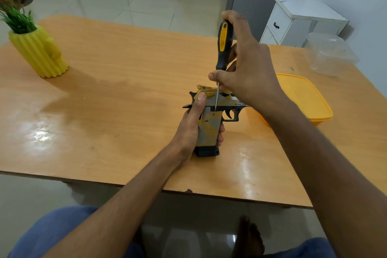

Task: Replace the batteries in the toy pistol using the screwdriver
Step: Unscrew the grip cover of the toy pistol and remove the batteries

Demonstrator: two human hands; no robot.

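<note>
The toy pistol [211,119] lies on its side on the wooden table [125,81], just right of frame centre. The left hand [191,130] grips its handle, thumb laid along the rear of the slide. The right hand [245,69] holds the screwdriver [223,46] upright, fingers curled round the black-and-yellow handle; the shaft tip meets the pistol body above the trigger. The right forearm partly covers the barrel and a yellow container [307,98]. Printing on the barrel is partly hidden and not legible. A clear plastic tub [328,54] sits at upper right, a yellow ribbed planter [39,52] at upper left, and a white cabinet [297,21] beyond the table.
</note>
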